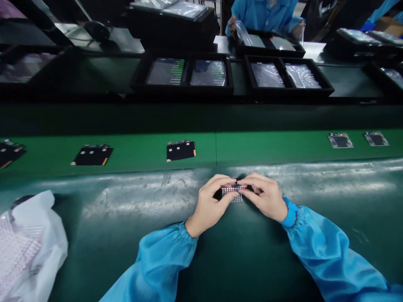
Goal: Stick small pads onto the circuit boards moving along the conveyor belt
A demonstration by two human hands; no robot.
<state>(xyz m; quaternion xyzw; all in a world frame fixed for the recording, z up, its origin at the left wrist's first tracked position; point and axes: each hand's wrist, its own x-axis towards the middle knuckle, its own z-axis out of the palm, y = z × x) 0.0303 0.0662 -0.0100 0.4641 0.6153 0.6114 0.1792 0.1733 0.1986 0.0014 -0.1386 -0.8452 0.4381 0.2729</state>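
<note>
A small dark sheet dotted with rows of white spots [232,193] is pinched between my two hands, just above the dark green work mat [239,260]. My left hand [211,202] has thumb and fingers closed on its left side. On the opposite side, my right hand [263,195] grips it with thumb and fingertips; a blue band [290,212] circles that wrist. Fingers cover much of the sheet, and I cannot tell whether another part lies behind it. Beyond my hands, a flat black piece with a circuit edge [181,150] lies on the green belt [239,147].
More black pieces [92,155] lie left on the belt, and two bare circuit boards [341,140] lie right. A white bag [50,239] with dotted sheets [19,251] sits at lower left. Black trays [181,90] line the far shelf, where a blue-sleeved person [264,16] handles another tray.
</note>
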